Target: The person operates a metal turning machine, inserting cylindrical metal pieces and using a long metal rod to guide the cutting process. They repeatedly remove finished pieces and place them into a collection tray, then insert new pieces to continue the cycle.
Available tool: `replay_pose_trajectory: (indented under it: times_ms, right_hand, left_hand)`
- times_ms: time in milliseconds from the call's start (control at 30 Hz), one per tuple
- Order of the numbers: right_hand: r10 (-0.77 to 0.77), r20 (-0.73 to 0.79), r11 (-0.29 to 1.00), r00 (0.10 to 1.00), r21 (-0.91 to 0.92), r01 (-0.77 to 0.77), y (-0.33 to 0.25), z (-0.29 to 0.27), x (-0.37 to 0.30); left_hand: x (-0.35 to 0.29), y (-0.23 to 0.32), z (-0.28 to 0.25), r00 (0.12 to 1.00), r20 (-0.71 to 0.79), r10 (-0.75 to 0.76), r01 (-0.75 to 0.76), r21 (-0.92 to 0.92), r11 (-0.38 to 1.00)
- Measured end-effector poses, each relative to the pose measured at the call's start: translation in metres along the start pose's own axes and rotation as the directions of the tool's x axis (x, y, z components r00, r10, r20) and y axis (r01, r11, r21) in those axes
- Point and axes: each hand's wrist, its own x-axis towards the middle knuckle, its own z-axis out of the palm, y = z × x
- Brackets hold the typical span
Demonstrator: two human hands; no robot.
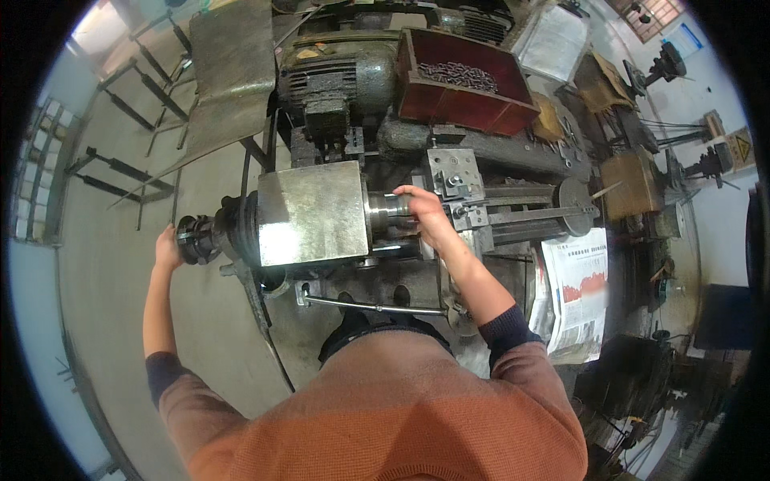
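Note:
A small lathe stands in front of me, its headstock under a shiny metal cover (313,215). My left hand (167,248) reaches to the far left end of the spindle and is closed on the rim of a dark round collar (194,240); part of its fingers is hidden behind the rim. At the cover's right side, my right hand (425,213) curls round the bright cylindrical chuck (387,205), index finger on top and thumb side hidden. Just right of that hand sits the tool post (455,183) on its slide.
Behind the headstock is an oily electric motor (325,84). A red box (473,80) of small metal parts stands beyond the lathe. Newspaper (573,293) lies at the right, near a round end plate (574,205). A long metal bar (377,307) crosses before my legs.

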Motion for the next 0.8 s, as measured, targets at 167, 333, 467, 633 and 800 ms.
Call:
replay_pose_trajectory:
  times_ms: [167, 333, 467, 633, 800]
  right_hand:
    - [-0.195, -0.088, 0.980, 0.977, -0.044, 0.192, 0.027, -0.009, 0.010]
    - [-0.405, -0.105, 0.903, 0.908, -0.198, 0.380, 0.032, -0.017, 0.018]
    - [-0.674, 0.039, 0.514, 0.737, -0.692, 0.507, 0.013, -0.009, -0.012]
    - [-0.521, 0.250, 0.599, 0.816, -0.574, 0.558, -0.037, -0.065, -0.109]
    - [-0.283, 0.254, 0.552, 0.925, -0.746, 0.373, -0.015, -0.141, -0.197]
  left_hand:
    - [0.007, 0.008, -0.004, 0.997, 0.072, 0.023, -0.032, 0.128, 0.991]
    - [0.004, -0.010, 0.003, 0.997, 0.016, 0.070, -0.072, 0.149, 0.986]
    - [0.000, -0.006, -0.014, 0.984, 0.171, 0.055, -0.096, 0.242, 0.965]
    - [-0.056, 0.104, -0.105, 0.973, 0.222, -0.055, -0.006, 0.266, 0.964]
    - [-0.139, 0.259, -0.114, 0.996, 0.065, -0.060, 0.072, -0.201, 0.977]
